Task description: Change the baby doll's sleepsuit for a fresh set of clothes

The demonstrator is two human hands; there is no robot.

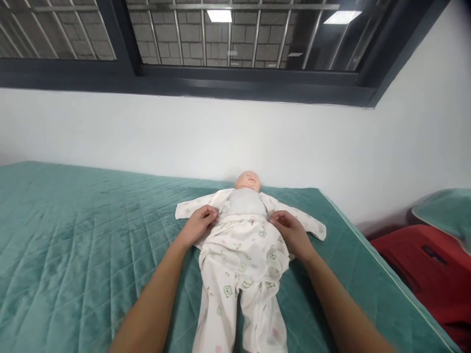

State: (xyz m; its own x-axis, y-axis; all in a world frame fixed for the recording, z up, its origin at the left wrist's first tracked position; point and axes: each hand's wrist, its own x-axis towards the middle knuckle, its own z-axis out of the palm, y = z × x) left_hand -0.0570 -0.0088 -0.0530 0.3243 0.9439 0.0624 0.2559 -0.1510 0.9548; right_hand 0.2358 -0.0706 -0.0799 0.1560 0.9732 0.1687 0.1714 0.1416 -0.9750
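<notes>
A baby doll [248, 181] lies on its back, head toward the wall. White patterned trousers [243, 250] cover its legs and reach up to the belly. Its white patterned jacket lies spread open, with one sleeve [195, 206] out to the left and the other sleeve [309, 223] to the right. A pale grey chest [245, 202] shows between the jacket's fronts. My left hand [201, 223] pinches the trouser waistband at the left side. Opposite it, my right hand [289, 229] has its fingers closed at the waistband's right end; the fingertips are partly hidden.
Beneath the doll is a green quilted mat [91, 245], its piped edge running down on the right. Beyond that edge stands a red plastic stool or chair [427, 274] with green cloth [447, 213] over it. A white wall [165, 132] and barred window rise behind.
</notes>
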